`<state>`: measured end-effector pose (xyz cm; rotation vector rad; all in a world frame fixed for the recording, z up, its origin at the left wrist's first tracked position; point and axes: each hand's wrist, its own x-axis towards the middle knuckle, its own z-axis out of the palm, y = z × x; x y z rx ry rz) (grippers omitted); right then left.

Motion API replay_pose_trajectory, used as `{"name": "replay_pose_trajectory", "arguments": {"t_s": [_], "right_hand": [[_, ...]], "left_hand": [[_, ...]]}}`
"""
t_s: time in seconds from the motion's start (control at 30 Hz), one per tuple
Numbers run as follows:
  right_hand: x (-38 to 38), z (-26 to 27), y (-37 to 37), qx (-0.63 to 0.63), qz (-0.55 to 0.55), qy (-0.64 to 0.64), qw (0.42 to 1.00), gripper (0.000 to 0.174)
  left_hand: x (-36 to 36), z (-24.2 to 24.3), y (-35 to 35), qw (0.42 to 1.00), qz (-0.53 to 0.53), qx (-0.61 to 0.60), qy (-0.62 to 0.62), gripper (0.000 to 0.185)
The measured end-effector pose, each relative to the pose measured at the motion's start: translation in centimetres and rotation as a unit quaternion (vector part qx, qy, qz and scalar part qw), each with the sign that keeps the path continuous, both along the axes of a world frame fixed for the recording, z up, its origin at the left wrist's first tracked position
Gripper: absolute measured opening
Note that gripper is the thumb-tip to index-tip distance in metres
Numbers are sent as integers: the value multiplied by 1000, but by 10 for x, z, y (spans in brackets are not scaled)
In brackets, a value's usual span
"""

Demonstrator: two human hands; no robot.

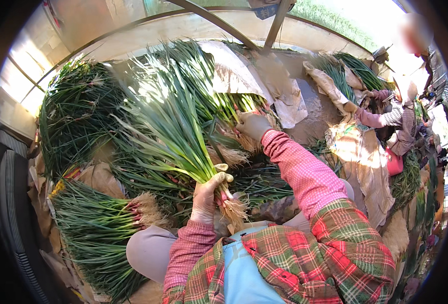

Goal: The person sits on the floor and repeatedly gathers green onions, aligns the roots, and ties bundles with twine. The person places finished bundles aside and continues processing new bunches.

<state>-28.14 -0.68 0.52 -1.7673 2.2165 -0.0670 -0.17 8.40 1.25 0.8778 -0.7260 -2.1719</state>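
Observation:
My left hand [205, 195], in a pale thin glove, is closed around a bunch of green onions [193, 144]. The bunch tilts up and away, its leaves fanning to the upper left. Reddish bulbs and pale roots [234, 211] hang below my fist. My right hand [255, 125], gloved too, reaches forward to the bulb ends of a green onion pile [224, 104] that is partly under a paper sack sheet [233, 72]. Its curled fingertips touch the stems there; whether they grip any is hidden.
Stacked green onions [95, 224] lie by my left knee, roots toward me. A tangled heap [79, 114] stands behind them. To the right, another person [398, 110] handles green onions beside brown sacking [355, 159] and a red container [394, 161]. Metal struts [277, 24] cross the far side.

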Motion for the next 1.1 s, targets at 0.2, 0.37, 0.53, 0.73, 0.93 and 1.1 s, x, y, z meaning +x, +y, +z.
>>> {"name": "replay_pose_trajectory", "arguments": {"t_s": [0.2,0.37,0.53,0.73,0.93,1.1], "right_hand": [[-13,27,47,-168,-112,-159,966,38],[40,36,121,-70,-37,-165,983,39],[87,34,175,-47,88,-228,968,41],[100,13,142,-121,13,-441,889,46],[133,6,121,-172,-241,-685,665,24],[120,4,118,-220,-203,-600,742,15]], "left_hand": [[-8,-7,3,999,32,34,-8,37],[-16,-20,13,996,8,77,48,39],[-15,-24,25,989,15,121,79,33],[-7,-23,38,997,-35,65,19,26],[-4,-10,37,997,-25,64,-27,25],[-8,-2,40,995,-69,56,-46,25]]}}
